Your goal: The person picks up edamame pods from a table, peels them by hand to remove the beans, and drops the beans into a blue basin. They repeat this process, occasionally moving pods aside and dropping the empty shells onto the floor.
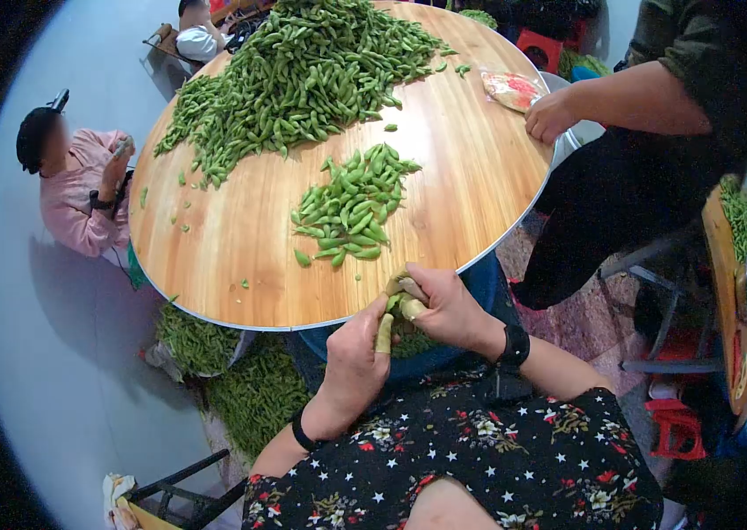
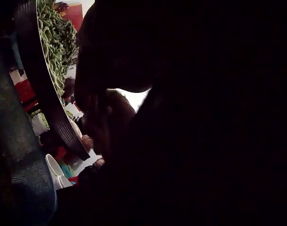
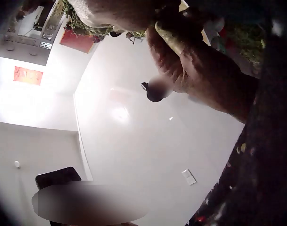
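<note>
Both hands meet just off the table's near edge in the head view. The left hand [image 1: 357, 353] and the right hand [image 1: 446, 307] pinch a green pod [image 1: 393, 304] between them, mostly covered by fingers. Pale yellow-green covers sit on some fingertips. Beyond them on the wooden table [image 1: 462, 177] lies a small heap of green pods [image 1: 351, 208], with a far larger pod pile [image 1: 303, 79] behind. In the right wrist view the left hand [image 3: 195, 66] touches the right hand [image 3: 120, 14]; the left wrist view is mostly dark.
Below the table's near edge stands a blue container [image 1: 479, 287] with pods inside. Heaps of greens [image 1: 263, 389] lie on the floor at left. A person in pink [image 1: 82, 194] sits at left; another person's hand [image 1: 552, 117] rests by a plastic packet [image 1: 511, 90] at right.
</note>
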`<state>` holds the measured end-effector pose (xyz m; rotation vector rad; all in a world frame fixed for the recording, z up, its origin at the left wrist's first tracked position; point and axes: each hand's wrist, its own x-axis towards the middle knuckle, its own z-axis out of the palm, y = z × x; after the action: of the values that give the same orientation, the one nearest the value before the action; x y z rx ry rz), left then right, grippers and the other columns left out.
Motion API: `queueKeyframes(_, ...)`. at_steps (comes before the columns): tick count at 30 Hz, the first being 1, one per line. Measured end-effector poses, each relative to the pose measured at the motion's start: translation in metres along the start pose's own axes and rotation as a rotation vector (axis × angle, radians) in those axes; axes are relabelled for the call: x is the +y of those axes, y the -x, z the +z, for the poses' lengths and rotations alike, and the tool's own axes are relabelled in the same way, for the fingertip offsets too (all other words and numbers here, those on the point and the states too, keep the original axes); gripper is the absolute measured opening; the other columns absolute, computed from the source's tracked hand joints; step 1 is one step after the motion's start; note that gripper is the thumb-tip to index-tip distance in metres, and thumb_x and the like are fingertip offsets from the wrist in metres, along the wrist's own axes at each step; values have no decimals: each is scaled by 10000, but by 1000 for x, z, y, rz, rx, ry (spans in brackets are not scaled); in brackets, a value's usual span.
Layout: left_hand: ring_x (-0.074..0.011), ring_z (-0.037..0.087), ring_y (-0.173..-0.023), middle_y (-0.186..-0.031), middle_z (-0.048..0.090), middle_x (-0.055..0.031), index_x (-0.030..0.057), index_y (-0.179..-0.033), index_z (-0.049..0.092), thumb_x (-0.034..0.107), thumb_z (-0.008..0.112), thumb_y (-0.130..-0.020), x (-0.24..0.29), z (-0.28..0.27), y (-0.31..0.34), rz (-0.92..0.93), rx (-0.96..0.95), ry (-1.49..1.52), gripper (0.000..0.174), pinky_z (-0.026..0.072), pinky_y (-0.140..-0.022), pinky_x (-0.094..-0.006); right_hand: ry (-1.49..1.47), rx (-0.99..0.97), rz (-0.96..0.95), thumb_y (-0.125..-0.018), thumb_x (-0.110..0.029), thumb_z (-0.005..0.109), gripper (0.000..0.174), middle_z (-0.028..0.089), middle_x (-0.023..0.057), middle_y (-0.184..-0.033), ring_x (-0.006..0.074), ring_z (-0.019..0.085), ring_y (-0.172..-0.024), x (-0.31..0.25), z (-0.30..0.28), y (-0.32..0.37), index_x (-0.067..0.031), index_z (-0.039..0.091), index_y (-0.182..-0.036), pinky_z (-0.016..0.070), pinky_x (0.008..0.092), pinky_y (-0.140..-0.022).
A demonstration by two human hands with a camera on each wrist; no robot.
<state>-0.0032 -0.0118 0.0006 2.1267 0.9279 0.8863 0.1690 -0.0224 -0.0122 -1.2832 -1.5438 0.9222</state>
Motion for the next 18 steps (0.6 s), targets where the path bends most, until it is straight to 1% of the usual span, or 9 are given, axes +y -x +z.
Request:
queueKeyframes(1, -331, 649, -734, -846, 630, -210, -24, -1141, 555, -16, 559, -846, -1, -2, -1, 2, 9, -12, 296, 514, -645, -367, -114, -47, 104, -823, -58, 571, 117, 566, 109, -716, 180, 588, -631, 1, -1, 0, 16, 545, -910, 461, 291, -563)
queueKeyframes(5, -310, 662, -766, -860, 652, -190, -2, -1099, 595, 15, 582, -846, 2, -33, 6, -103, 17, -86, 254, 521, -662, -350, -243, -159, 196, -826, -24, 546, 145, 609, 104, -776, 159, 617, -676, -5, -10, 1, 10, 548, -966, 484, 279, -606)
queueKeyframes(7, -317, 657, -775, -871, 653, -173, 15, -1094, 601, 47, 612, -833, -18, -61, 23, -102, -62, -209, 263, 522, -674, -362, 84, -356, -15, -850, -22, 540, 175, 639, 110, -847, 202, 636, -700, -2, -22, 4, 0, 544, -1023, 502, 299, -658)
queueKeyframes(10, -328, 646, -799, -970, 639, -167, 28, -1090, 602, 87, 647, -817, -17, -92, 29, -129, -146, -534, 283, 515, -678, -377, 139, -404, -196, -886, -55, 529, 184, 643, 129, -923, 268, 638, -764, 4, -26, 10, -15, 541, -1065, 502, 340, -713)
queueKeyframes(11, -347, 629, -819, -1018, 620, -171, 23, -1073, 603, 111, 638, -827, -5, -95, 19, -228, -191, -494, 263, 505, -674, -397, 119, -398, -213, -893, -117, 529, 165, 603, 172, -848, 334, 624, -837, 4, -25, 9, -30, 532, -1032, 486, 406, -713)
queueKeyframes(12, -347, 629, -819, -1018, 620, -171, 23, -1073, 603, 111, 638, -827, -1, -90, 9, -233, -191, -497, 263, 505, -674, -397, 114, -401, -214, -893, -117, 529, 165, 603, 172, -848, 334, 624, -837, 1, -26, 7, -30, 532, -1032, 486, 406, -713)
queueKeyframes(14, -349, 622, -832, -1001, 630, -171, 22, -1050, 611, 130, 611, -854, 5, -80, -18, -176, -183, -431, 224, 498, -706, -389, 134, -498, 8, -911, -149, 511, 196, 605, 198, -898, 352, 614, -876, -8, -31, 1, -30, 501, -1066, 483, 411, -734)
queueKeyframes(16, -360, 611, -808, -974, 623, -175, 28, -1034, 615, 122, 582, -863, -7, -62, -53, 19, -157, -392, 198, 492, -693, -401, 130, -387, -11, -928, -175, 501, 218, 605, 186, -934, 311, 623, -839, 1, -28, 1, -15, 496, -1077, 485, 385, -718)
queueKeyframes(18, -364, 604, -813, -951, 617, -173, 32, -1011, 616, 116, 575, -860, -19, -45, -88, 80, -136, -452, 177, 488, -692, -408, 130, -270, -28, -945, -201, 491, 246, 605, 173, -969, 271, 632, -802, 4, -29, 2, -1, 492, -1087, 486, 358, -702)
